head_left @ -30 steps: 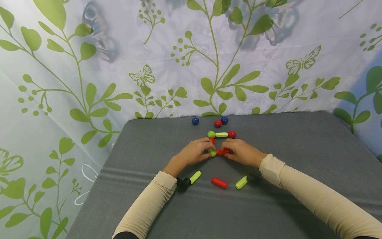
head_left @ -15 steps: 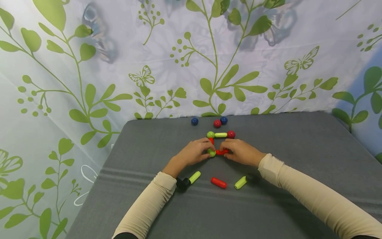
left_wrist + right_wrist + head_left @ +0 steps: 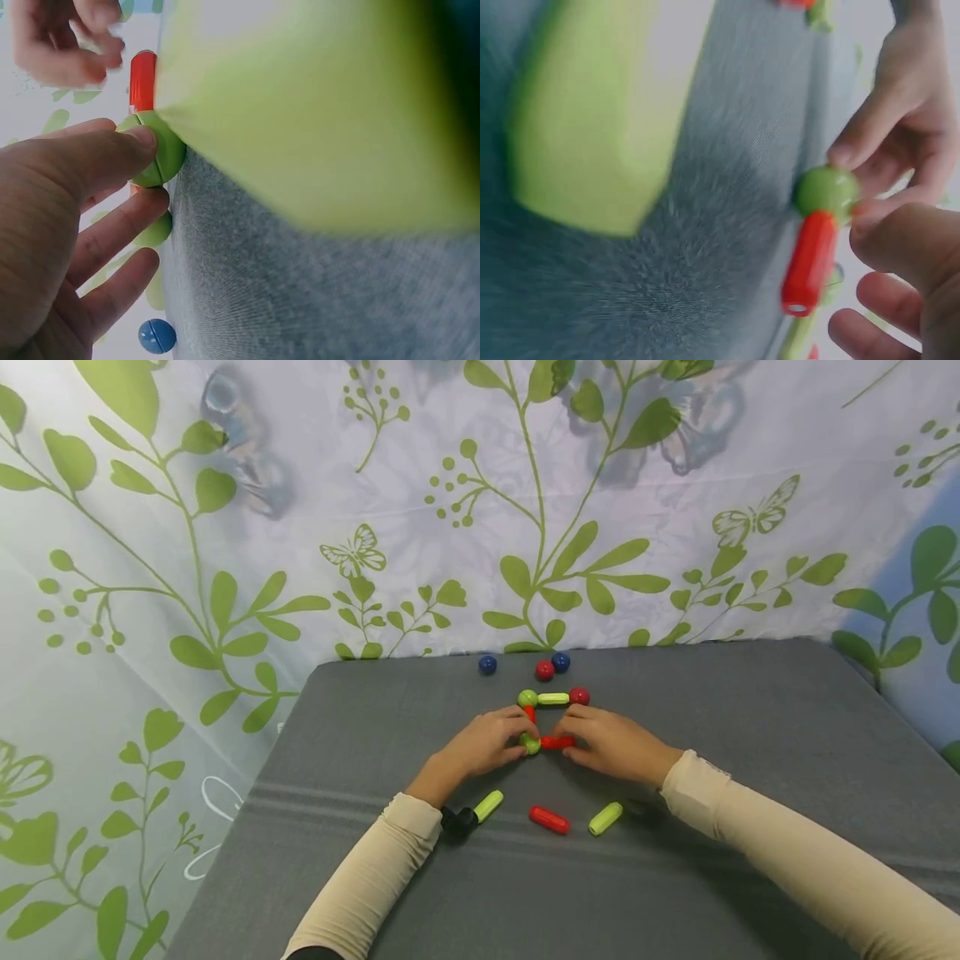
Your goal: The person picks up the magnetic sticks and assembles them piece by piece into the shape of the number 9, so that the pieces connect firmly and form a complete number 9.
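My left hand pinches a green ball between thumb and fingers, low over the grey table. A red stick juts from that ball toward my right hand. The right fingers are parted beside the stick; in the left wrist view they stand apart from its free end. Another red stick, partly hidden by the left hand, runs back to a second green ball. From there a yellow-green stick reaches a red ball.
At the table's back lie two blue balls, one of them alone, and a red ball. Nearer the front lies a loose red stick. Yellow-green sticks appear close to both wrists, blurred large in the wrist views.
My right hand has loosened from the red stick and shifted slightly right. The left hand keeps its grip on the green ball.
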The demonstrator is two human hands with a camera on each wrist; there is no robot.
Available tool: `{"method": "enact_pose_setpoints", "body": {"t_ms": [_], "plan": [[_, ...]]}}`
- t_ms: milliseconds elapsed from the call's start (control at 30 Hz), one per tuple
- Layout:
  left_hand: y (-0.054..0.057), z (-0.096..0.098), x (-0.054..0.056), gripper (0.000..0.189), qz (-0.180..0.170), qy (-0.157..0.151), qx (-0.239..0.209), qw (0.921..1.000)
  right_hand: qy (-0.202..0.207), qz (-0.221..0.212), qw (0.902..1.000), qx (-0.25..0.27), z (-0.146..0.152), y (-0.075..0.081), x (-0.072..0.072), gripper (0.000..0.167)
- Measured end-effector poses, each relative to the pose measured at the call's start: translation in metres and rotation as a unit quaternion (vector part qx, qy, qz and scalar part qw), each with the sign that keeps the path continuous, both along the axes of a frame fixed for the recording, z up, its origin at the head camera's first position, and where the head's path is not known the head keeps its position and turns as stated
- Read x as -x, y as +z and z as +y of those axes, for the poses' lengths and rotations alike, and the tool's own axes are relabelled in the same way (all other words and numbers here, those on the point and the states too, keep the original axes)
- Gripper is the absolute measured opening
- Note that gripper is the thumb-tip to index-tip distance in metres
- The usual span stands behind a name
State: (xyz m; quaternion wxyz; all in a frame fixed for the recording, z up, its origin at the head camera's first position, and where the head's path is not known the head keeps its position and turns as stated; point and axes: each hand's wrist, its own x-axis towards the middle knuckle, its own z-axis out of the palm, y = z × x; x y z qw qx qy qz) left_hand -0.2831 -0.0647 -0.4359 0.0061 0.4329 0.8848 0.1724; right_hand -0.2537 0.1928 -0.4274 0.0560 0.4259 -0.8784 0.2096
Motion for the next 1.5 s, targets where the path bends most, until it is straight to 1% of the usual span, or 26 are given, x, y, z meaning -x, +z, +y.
{"method": "enact_pose_setpoints", "body": {"t_ms": [67, 167, 300, 433, 500, 567, 667, 833, 967, 1067, 1133, 1200, 1233, 1300, 1400, 1500], "plan": [[0.002, 0.000, -0.001, 0.020, 0.000, -0.002, -0.002, 1.0000, 0.003, 0.007, 0.9999, -0.009, 0.005, 0.005, -0.012, 0.026], [0.005, 0.000, -0.001, 0.020, 0.002, -0.002, 0.003, 1.0000, 0.010, -0.009, 0.9996, -0.023, 0.014, 0.010, -0.032, 0.027], [0.006, 0.001, -0.001, 0.020, 0.008, -0.004, 0.012, 0.9999, 0.025, -0.032, 0.9987, -0.031, 0.025, 0.007, -0.054, 0.025], [0.005, 0.002, -0.002, 0.021, 0.012, -0.007, 0.014, 0.9998, 0.046, -0.027, 0.9984, -0.019, 0.031, 0.000, -0.068, 0.025], [0.004, 0.003, -0.002, 0.021, 0.010, -0.008, 0.017, 0.9998, 0.054, -0.018, 0.9983, -0.012, 0.033, -0.003, -0.072, 0.026], [0.006, 0.002, -0.001, 0.020, 0.011, -0.007, 0.021, 0.9997, 0.059, -0.011, 0.9982, -0.007, 0.034, -0.005, -0.073, 0.027], [0.014, 0.003, 0.001, 0.019, 0.015, -0.001, 0.027, 0.9995, 0.064, -0.002, 0.9979, -0.005, 0.034, -0.007, -0.074, 0.028], [0.034, 0.007, 0.009, 0.021, 0.019, 0.012, 0.020, 0.9995, 0.073, 0.001, 0.9973, -0.008, 0.034, -0.009, -0.076, 0.030], [0.047, 0.018, 0.023, 0.025, 0.008, 0.017, 0.017, 0.9997, 0.075, -0.006, 0.9971, -0.010, 0.035, -0.010, -0.077, 0.033], [0.051, 0.033, 0.037, 0.026, -0.001, 0.012, 0.018, 0.9998, 0.068, -0.016, 0.9976, -0.008, 0.038, -0.011, -0.076, 0.034], [0.050, 0.043, 0.045, 0.026, -0.005, 0.009, 0.023, 0.9997, 0.059, -0.029, 0.9978, -0.006, 0.040, -0.010, -0.073, 0.032], [0.047, 0.051, 0.051, 0.026, -0.012, 0.014, 0.030, 0.9994, 0.046, -0.047, 0.9978, -0.006, 0.041, -0.008, -0.067, 0.031], [0.044, 0.054, 0.053, 0.026, -0.018, 0.021, 0.034, 0.9990, 0.038, -0.057, 0.9976, -0.006, 0.042, -0.007, -0.063, 0.029], [0.037, 0.057, 0.056, 0.027, -0.024, 0.044, 0.047, 0.9976, 0.017, -0.069, 0.9974, -0.008, 0.043, -0.003, -0.053, 0.027], [0.026, 0.059, 0.061, 0.026, -0.023, 0.081, 0.064, 0.9944, -0.032, -0.060, 0.9976, -0.011, 0.045, 0.002, -0.035, 0.024], [0.015, 0.062, 0.064, 0.023, -0.010, 0.097, 0.076, 0.9924, -0.097, -0.043, 0.9943, -0.009, 0.046, 0.005, -0.018, 0.023]]}}
